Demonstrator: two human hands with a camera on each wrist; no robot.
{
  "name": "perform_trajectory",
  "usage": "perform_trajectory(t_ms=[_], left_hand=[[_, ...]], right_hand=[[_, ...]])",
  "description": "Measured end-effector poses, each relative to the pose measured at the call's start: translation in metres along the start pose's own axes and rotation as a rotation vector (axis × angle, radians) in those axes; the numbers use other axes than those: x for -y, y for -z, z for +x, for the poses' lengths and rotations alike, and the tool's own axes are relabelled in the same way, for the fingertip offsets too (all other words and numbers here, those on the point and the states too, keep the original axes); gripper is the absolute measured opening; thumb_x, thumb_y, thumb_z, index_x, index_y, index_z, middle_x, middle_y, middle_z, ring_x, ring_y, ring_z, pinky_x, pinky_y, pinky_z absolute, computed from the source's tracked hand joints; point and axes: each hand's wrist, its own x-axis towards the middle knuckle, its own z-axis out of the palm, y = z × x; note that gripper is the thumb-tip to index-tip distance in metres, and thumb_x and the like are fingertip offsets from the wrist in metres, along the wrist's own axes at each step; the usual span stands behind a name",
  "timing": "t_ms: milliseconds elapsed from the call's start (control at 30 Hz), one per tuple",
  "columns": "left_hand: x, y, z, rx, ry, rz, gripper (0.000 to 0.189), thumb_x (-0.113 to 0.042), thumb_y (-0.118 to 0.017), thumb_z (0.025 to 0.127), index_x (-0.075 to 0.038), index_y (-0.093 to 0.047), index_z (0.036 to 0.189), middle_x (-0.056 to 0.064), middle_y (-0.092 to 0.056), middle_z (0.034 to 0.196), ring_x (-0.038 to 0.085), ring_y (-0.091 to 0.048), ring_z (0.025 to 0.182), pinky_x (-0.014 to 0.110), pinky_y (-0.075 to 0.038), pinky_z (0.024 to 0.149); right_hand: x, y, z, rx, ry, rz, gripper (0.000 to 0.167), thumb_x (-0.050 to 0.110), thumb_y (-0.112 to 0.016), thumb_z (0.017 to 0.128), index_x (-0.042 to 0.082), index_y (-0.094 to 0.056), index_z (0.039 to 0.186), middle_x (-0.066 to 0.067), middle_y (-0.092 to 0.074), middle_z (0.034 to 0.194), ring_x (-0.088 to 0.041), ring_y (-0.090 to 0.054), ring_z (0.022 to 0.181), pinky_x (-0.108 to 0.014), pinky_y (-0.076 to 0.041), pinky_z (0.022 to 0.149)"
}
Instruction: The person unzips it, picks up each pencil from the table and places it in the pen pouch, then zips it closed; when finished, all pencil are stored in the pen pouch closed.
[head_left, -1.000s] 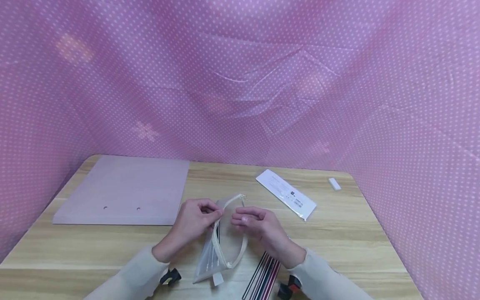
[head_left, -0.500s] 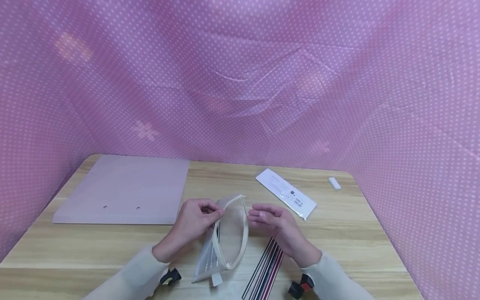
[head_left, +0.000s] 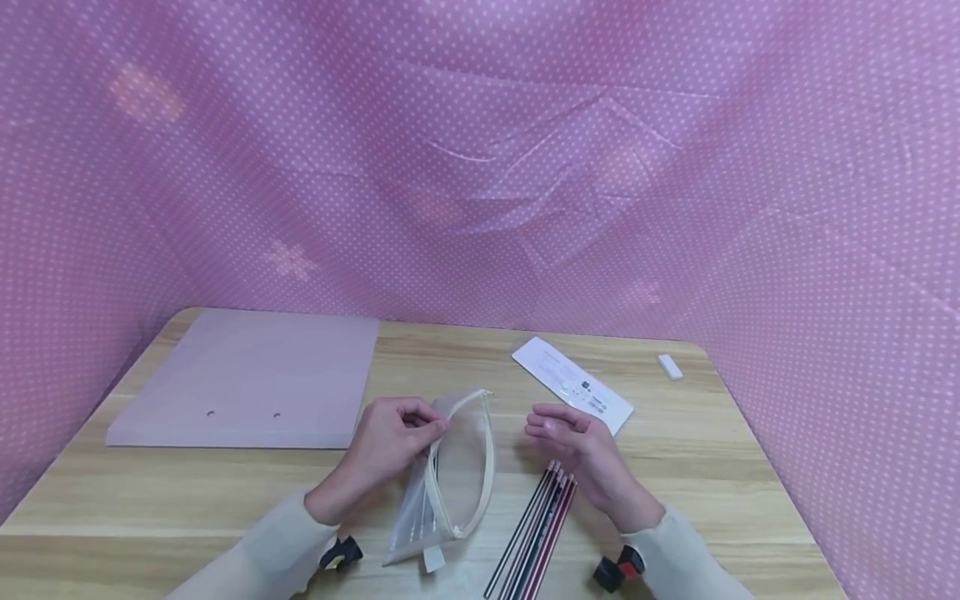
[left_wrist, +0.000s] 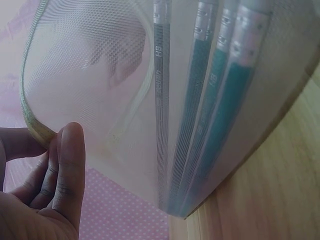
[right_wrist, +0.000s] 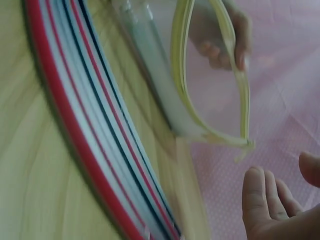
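Note:
My left hand (head_left: 397, 435) pinches the zipper edge of a sheer mesh pencil pouch (head_left: 420, 517), whose mouth gapes toward the right. Through the mesh in the left wrist view, several green and dark pencils (left_wrist: 200, 90) with metal ferrules show inside. My right hand (head_left: 588, 454) hovers to the right of the pouch, fingers relaxed and nothing in them. Beneath it a bundle of striped red, black and white pencils (head_left: 531, 537) lies on the table. In the right wrist view the pouch's yellowish zipper (right_wrist: 182, 55) stands apart from my right fingers (right_wrist: 255, 192).
A flat pale folder-like sheet (head_left: 255, 375) with two small holes covers the back left of the wooden table (head_left: 225, 492). Toward the back right lie a white labelled packet (head_left: 562, 375) and a small white eraser-like block (head_left: 669, 367). Pink dotted cloth (head_left: 480, 167) hangs around the table.
My right hand has drawn back from the pouch's mouth to the right, uncovering more of the pencil bundle and overlapping the packet's corner. My left hand keeps its place on the pouch edge.

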Motion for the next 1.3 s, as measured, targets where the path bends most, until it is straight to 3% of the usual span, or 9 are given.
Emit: perform_trajectory(t_ms=[133,233,333,433,500,567,767,1067,1300], left_hand=[[0.000,0.001,0.000,-0.001,0.003,0.006,0.007,-0.014,-0.079,0.086,-0.007,-0.078,0.087,0.006,-0.075,0.076,0.020,-0.067,0.058,0.031,-0.059,0.052],[0.001,0.001,0.000,-0.002,0.005,0.014,0.009,-0.015,-0.078,0.086,-0.006,-0.078,0.088,0.006,-0.075,0.076,0.018,-0.067,0.058,0.026,-0.057,0.051],[0.001,0.001,0.000,-0.001,0.004,0.022,0.009,-0.015,-0.078,0.086,-0.006,-0.078,0.088,0.005,-0.075,0.077,0.015,-0.066,0.058,0.025,-0.057,0.051],[0.001,0.001,0.000,0.001,0.002,0.025,0.008,-0.014,-0.078,0.086,-0.006,-0.078,0.088,0.005,-0.075,0.077,0.014,-0.066,0.058,0.024,-0.056,0.052],[0.000,0.001,0.000,0.002,0.001,0.025,0.008,-0.014,-0.078,0.086,-0.006,-0.078,0.088,0.005,-0.076,0.078,0.015,-0.066,0.058,0.024,-0.056,0.052],[0.000,0.002,0.000,-0.002,0.000,0.026,0.007,-0.014,-0.078,0.086,-0.007,-0.078,0.088,0.005,-0.076,0.078,0.014,-0.066,0.059,0.024,-0.056,0.052],[0.000,0.002,0.000,-0.004,-0.003,0.033,0.007,-0.013,-0.079,0.086,-0.007,-0.078,0.088,0.005,-0.076,0.078,0.013,-0.065,0.058,0.023,-0.055,0.052],[0.000,0.002,0.000,0.014,0.019,-0.017,0.009,-0.014,-0.079,0.086,-0.006,-0.077,0.089,0.009,-0.076,0.079,0.019,-0.066,0.059,0.035,-0.060,0.053],[0.000,0.002,0.000,0.008,0.015,-0.007,0.007,-0.014,-0.079,0.085,-0.008,-0.077,0.088,0.007,-0.076,0.077,0.013,-0.065,0.058,0.026,-0.057,0.051]], right_hand=[[-0.002,0.009,0.001,0.016,0.003,-0.103,0.044,0.005,-0.062,0.096,-0.010,-0.051,0.135,-0.002,-0.075,0.112,-0.017,-0.072,0.109,-0.035,-0.056,0.104],[-0.005,0.016,0.002,0.110,0.024,-0.312,0.040,0.003,-0.066,0.092,-0.007,-0.058,0.130,-0.014,-0.071,0.119,-0.016,-0.071,0.107,-0.028,-0.057,0.099],[-0.007,0.022,0.001,0.332,0.126,-0.657,0.043,0.003,-0.073,0.086,0.000,-0.063,0.128,-0.017,-0.069,0.125,-0.018,-0.068,0.112,-0.027,-0.055,0.100],[-0.008,0.023,-0.002,0.576,0.288,-0.988,0.054,0.005,-0.078,0.079,0.015,-0.064,0.130,-0.002,-0.069,0.128,-0.015,-0.063,0.120,-0.029,-0.051,0.106],[-0.009,0.021,-0.003,0.687,0.383,-1.139,0.063,0.004,-0.080,0.073,0.020,-0.063,0.132,0.005,-0.067,0.130,-0.011,-0.060,0.123,-0.030,-0.049,0.109],[-0.010,0.018,-0.004,0.742,0.439,-1.227,0.070,0.001,-0.080,0.067,0.022,-0.063,0.131,0.009,-0.066,0.130,-0.010,-0.057,0.124,-0.031,-0.048,0.110],[-0.010,0.015,-0.004,0.770,0.537,-1.302,0.070,-0.004,-0.077,0.057,0.026,-0.069,0.120,0.009,-0.065,0.123,-0.010,-0.055,0.119,-0.029,-0.047,0.105],[-0.007,0.022,-0.008,0.765,0.499,-1.317,0.071,0.005,-0.082,0.060,0.032,-0.068,0.124,0.008,-0.062,0.127,-0.010,-0.052,0.121,-0.030,-0.047,0.106],[-0.009,0.021,-0.004,0.731,0.545,-1.345,0.059,0.006,-0.082,0.060,0.032,-0.072,0.112,0.011,-0.064,0.118,-0.007,-0.050,0.112,-0.026,-0.044,0.099]])
